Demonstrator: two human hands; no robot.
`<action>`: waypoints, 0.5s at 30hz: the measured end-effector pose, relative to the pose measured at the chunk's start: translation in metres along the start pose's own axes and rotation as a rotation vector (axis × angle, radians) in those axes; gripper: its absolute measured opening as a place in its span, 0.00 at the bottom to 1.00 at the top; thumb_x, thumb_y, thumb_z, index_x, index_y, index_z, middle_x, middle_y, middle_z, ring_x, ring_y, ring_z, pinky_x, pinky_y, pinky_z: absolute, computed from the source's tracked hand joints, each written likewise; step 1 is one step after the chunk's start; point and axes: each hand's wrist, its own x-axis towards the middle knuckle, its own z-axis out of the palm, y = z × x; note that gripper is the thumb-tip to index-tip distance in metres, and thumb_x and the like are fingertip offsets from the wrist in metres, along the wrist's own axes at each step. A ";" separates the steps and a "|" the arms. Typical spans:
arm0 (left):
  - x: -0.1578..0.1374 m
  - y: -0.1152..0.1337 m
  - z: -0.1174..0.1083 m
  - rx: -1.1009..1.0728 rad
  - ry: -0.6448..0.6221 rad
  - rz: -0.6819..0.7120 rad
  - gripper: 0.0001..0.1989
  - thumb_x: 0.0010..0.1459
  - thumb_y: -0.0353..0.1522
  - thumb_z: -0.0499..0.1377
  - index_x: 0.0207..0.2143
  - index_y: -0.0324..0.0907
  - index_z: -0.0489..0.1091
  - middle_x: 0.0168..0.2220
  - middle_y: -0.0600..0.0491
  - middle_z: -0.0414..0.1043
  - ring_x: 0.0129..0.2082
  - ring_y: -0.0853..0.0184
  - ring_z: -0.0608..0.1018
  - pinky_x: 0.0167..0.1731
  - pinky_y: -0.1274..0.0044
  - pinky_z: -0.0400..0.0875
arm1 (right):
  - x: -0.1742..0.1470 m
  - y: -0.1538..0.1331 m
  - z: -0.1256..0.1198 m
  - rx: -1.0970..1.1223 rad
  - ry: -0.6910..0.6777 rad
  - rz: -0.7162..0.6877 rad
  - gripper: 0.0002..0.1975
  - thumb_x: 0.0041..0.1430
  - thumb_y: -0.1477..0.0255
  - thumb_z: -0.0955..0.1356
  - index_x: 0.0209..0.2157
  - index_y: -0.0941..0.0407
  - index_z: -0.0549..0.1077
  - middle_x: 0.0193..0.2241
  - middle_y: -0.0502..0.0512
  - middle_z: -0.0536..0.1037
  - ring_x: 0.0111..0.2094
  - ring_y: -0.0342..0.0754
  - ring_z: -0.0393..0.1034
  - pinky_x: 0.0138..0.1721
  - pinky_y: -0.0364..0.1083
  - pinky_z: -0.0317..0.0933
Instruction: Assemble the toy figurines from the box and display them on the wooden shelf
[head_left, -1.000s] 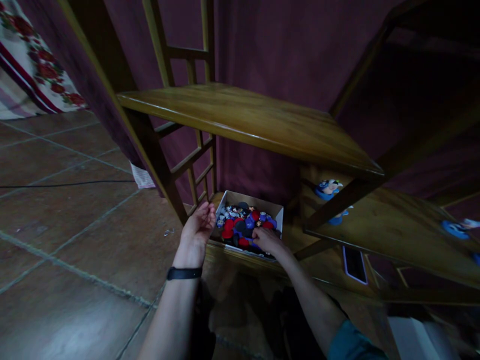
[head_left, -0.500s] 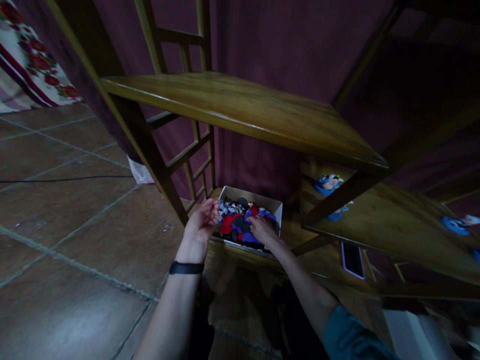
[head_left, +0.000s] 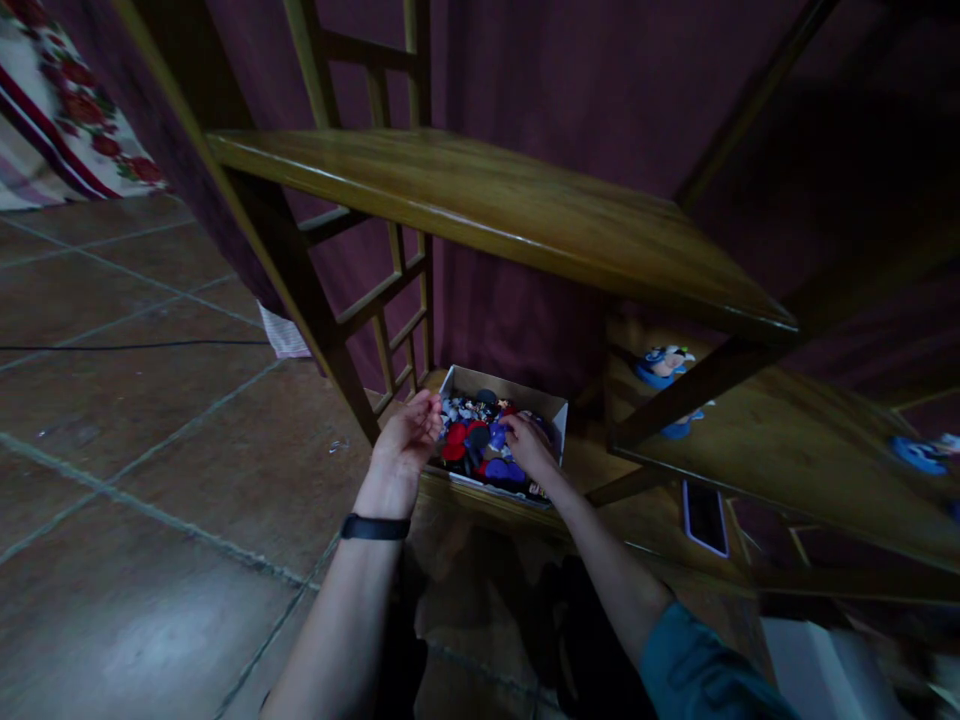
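A white cardboard box (head_left: 561,425) stands on the lowest shelf, filled with small figurines on round red, purple and dark bases. My right hand (head_left: 529,447) reaches down into its right half. The fingers are bent together beside a purple figurine (head_left: 497,437); what lies between them, if anything, is too small to make out. At the box's left edge is my left hand (head_left: 409,435), palm turned up, fingers loosely curled and apart. It holds nothing, and a black band (head_left: 375,527) circles that wrist.
A wooden shelf board (head_left: 487,205) juts out above the box. To the right, blue-based figurines (head_left: 664,365) stand on another shelf (head_left: 787,440), with a phone (head_left: 705,516) below. A slanting wooden post (head_left: 300,290) rises at the left, beside a tiled floor (head_left: 187,480).
My right hand has shifted slightly up within the box, and the pieces under its fingers have been disturbed. My left hand stays nearly in place. The view has tilted slightly.
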 end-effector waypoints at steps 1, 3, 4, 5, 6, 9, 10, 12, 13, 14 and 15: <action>0.000 -0.001 0.000 0.007 -0.003 -0.001 0.10 0.55 0.18 0.50 0.35 0.36 0.68 0.27 0.51 0.72 0.22 0.74 0.75 0.20 0.85 0.70 | -0.001 0.000 0.001 -0.059 -0.042 -0.013 0.17 0.54 0.80 0.63 0.44 0.51 0.71 0.45 0.54 0.72 0.48 0.48 0.64 0.50 0.46 0.57; 0.001 -0.005 0.001 0.021 -0.004 -0.006 0.09 0.55 0.19 0.51 0.34 0.35 0.68 0.27 0.50 0.72 0.22 0.74 0.75 0.20 0.85 0.70 | -0.004 -0.001 0.004 -0.147 -0.111 -0.053 0.19 0.54 0.80 0.63 0.48 0.51 0.69 0.47 0.54 0.70 0.50 0.49 0.62 0.51 0.45 0.55; 0.002 -0.007 0.001 0.027 -0.005 -0.013 0.09 0.55 0.19 0.51 0.34 0.35 0.68 0.27 0.50 0.73 0.22 0.74 0.75 0.20 0.85 0.70 | -0.005 -0.002 0.006 -0.183 -0.132 -0.071 0.20 0.54 0.80 0.63 0.49 0.52 0.68 0.48 0.55 0.69 0.51 0.49 0.61 0.51 0.45 0.55; 0.002 -0.010 0.002 0.031 -0.007 -0.022 0.09 0.55 0.19 0.51 0.34 0.35 0.68 0.27 0.49 0.73 0.22 0.74 0.75 0.20 0.85 0.70 | -0.005 -0.003 0.007 -0.214 -0.146 -0.080 0.21 0.54 0.80 0.62 0.50 0.52 0.68 0.49 0.56 0.68 0.51 0.49 0.60 0.51 0.45 0.55; 0.003 -0.012 0.002 0.035 -0.009 -0.030 0.08 0.55 0.19 0.52 0.34 0.35 0.68 0.28 0.49 0.73 0.22 0.74 0.75 0.20 0.85 0.70 | -0.006 -0.003 0.008 -0.240 -0.153 -0.080 0.21 0.54 0.81 0.62 0.50 0.53 0.67 0.50 0.57 0.67 0.52 0.50 0.60 0.50 0.45 0.55; 0.004 -0.020 0.003 0.055 -0.019 -0.031 0.09 0.54 0.19 0.53 0.34 0.35 0.69 0.28 0.50 0.73 0.22 0.74 0.75 0.20 0.85 0.70 | -0.007 -0.004 0.009 -0.275 -0.161 -0.046 0.18 0.54 0.80 0.62 0.47 0.55 0.69 0.49 0.59 0.66 0.51 0.51 0.60 0.49 0.46 0.55; 0.004 -0.023 0.003 0.066 -0.024 -0.026 0.09 0.54 0.19 0.53 0.35 0.35 0.69 0.28 0.50 0.73 0.23 0.74 0.75 0.21 0.85 0.70 | -0.007 -0.004 0.008 -0.269 -0.162 -0.033 0.17 0.54 0.80 0.62 0.45 0.55 0.70 0.49 0.59 0.66 0.50 0.51 0.60 0.48 0.46 0.56; 0.003 -0.030 0.003 0.103 -0.038 -0.016 0.09 0.53 0.19 0.53 0.35 0.35 0.69 0.28 0.50 0.73 0.23 0.74 0.75 0.21 0.85 0.69 | -0.007 -0.003 0.004 -0.219 -0.145 -0.011 0.15 0.52 0.79 0.63 0.42 0.54 0.71 0.47 0.58 0.68 0.48 0.51 0.63 0.46 0.46 0.57; 0.003 -0.034 0.004 0.134 -0.047 -0.010 0.09 0.52 0.19 0.54 0.35 0.36 0.69 0.28 0.50 0.73 0.24 0.74 0.75 0.22 0.85 0.69 | -0.007 -0.003 0.002 -0.175 -0.118 0.004 0.14 0.52 0.79 0.64 0.41 0.54 0.71 0.46 0.57 0.69 0.46 0.50 0.64 0.44 0.46 0.58; 0.003 -0.038 0.004 0.176 -0.055 -0.001 0.09 0.52 0.20 0.55 0.35 0.36 0.69 0.28 0.50 0.74 0.24 0.74 0.75 0.23 0.85 0.69 | -0.006 -0.002 -0.001 -0.118 -0.077 0.022 0.14 0.51 0.79 0.64 0.40 0.53 0.71 0.44 0.55 0.70 0.44 0.50 0.65 0.43 0.46 0.59; 0.003 -0.042 0.005 0.234 -0.063 0.010 0.09 0.51 0.21 0.55 0.35 0.36 0.70 0.28 0.50 0.74 0.24 0.75 0.75 0.23 0.84 0.69 | -0.005 -0.002 -0.003 -0.045 -0.024 0.042 0.13 0.50 0.78 0.64 0.39 0.53 0.71 0.43 0.54 0.71 0.43 0.49 0.66 0.42 0.46 0.59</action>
